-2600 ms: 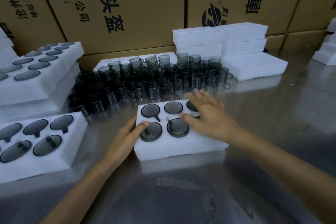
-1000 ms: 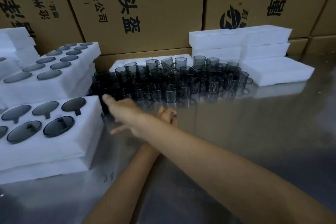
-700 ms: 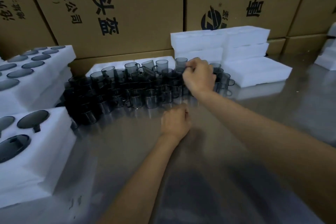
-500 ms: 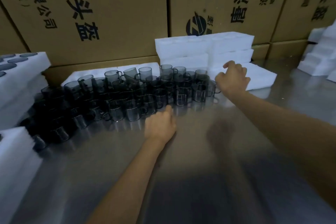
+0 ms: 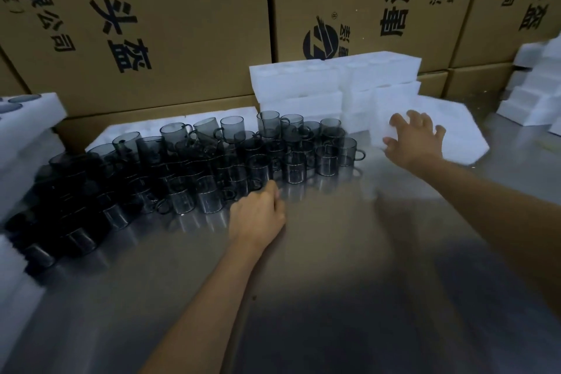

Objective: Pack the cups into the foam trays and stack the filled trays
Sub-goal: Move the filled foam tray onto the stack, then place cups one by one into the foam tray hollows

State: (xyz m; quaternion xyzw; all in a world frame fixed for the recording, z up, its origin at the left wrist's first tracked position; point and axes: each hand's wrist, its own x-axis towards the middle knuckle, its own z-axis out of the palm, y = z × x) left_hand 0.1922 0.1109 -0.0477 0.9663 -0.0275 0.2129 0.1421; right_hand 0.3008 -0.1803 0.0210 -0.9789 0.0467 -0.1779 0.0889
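A: We had the right hand (image 5: 414, 136) out at the low foam tray (image 5: 455, 130) lying on the steel table (image 5: 349, 282), fingers spread, thumb side against a blurred white foam edge. Touching it or just short of it, we couldn't tell, so we didn't call it a grip.

B: And the left hand (image 5: 258, 215)?

A: Down on the table, fingers loosely curled, nothing in it that we could see. Its knuckles sat just beside the front row of smoky glass cups (image 5: 212, 167).

B: Where were the cups overall?

A: Crowded loose on the table left of the tray, some perched on a flat foam sheet (image 5: 145, 127) behind. A filled tray (image 5: 27, 112) showed at the far left edge.

B: Risks?

A: We judged the main one was dragging the tray back toward us past the nearest handled cup (image 5: 346, 152); a foam corner could clip it and topple its neighbours. The tray also sat against the stacked foam blocks (image 5: 334, 82), so a quick pull might shift those. The left hand nudging forward could knock the front row too.

B: Foam itself?

A: Light, and likely to slip on polished steel if only fingertips caught it.
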